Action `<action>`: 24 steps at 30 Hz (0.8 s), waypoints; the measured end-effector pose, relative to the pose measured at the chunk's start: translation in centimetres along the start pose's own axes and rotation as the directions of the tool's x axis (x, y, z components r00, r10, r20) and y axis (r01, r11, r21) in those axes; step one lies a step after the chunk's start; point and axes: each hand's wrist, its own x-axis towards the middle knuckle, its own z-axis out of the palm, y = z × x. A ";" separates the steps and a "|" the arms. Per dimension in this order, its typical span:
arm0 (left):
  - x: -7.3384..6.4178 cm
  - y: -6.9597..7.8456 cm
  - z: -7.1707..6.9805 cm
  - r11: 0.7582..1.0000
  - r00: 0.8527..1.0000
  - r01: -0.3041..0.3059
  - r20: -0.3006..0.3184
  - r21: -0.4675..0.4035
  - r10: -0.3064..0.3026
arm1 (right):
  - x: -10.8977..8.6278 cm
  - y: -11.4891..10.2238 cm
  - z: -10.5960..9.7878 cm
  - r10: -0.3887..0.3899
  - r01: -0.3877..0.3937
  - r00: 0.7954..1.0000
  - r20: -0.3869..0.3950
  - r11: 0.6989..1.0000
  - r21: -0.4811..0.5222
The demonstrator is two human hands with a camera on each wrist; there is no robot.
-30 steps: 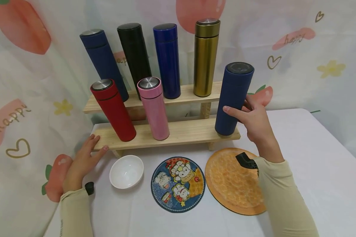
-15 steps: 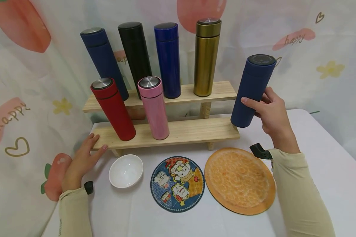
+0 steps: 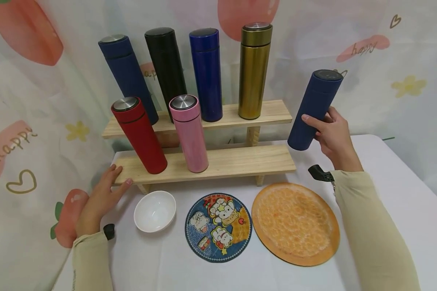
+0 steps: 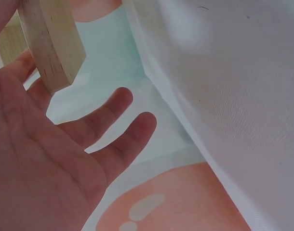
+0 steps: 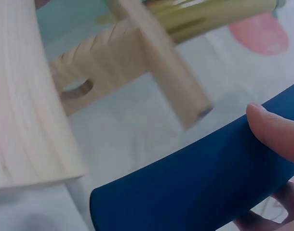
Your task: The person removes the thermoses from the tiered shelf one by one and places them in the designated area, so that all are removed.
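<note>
My right hand (image 3: 336, 139) grips a navy blue thermos bottle (image 3: 315, 111), thumb across its near side. The bottle hangs tilted in the air, right of the two-tier wooden shelf (image 3: 240, 161), its dark lid upward. In the right wrist view the bottle's body (image 5: 195, 183) lies apart from the shelf end. My left hand (image 3: 102, 200) rests at the left end of the lower board, thumb at its front edge; the left wrist view shows outstretched fingers (image 4: 123, 144) beside the board's end (image 4: 55, 48). On the lower board stand a red thermos (image 3: 140, 137) and a pink thermos (image 3: 189, 135).
The upper board (image 3: 273, 112) carries navy, black (image 3: 165, 68), glossy blue (image 3: 206, 76) and gold thermoses (image 3: 255, 76). In front lie a white bowl (image 3: 155, 211), a round cartoon mat (image 3: 218, 227) and an orange-brown round mat (image 3: 295, 224). A printed curtain (image 3: 368, 93) hangs behind.
My right hand has lifted the navy thermos off the right end of the lower board and carried it right and up, tilting it more. My left hand has stayed in place.
</note>
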 end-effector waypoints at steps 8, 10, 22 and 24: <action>-0.1 -0.1 0.1 1.000 0.999 -0.025 -0.023 -0.015 0.025 | 2.6 2.2 -0.3 0.062 -0.061 0.998 0.023 0.998 -0.035; -0.1 -0.1 0.1 0.999 0.999 -0.029 -0.027 -0.016 0.028 | 3.0 2.7 -0.4 0.075 -0.073 0.997 0.027 0.995 -0.070; 0.1 -0.6 0.1 0.999 0.999 -0.029 -0.026 -0.027 0.028 | 5.0 5.1 -0.6 0.108 -0.106 0.994 0.001 0.985 -0.136; 0.0 -0.6 0.1 0.999 0.999 -0.023 -0.026 -0.035 0.022 | 5.3 5.4 -0.6 0.104 -0.102 0.995 0.004 0.986 -0.135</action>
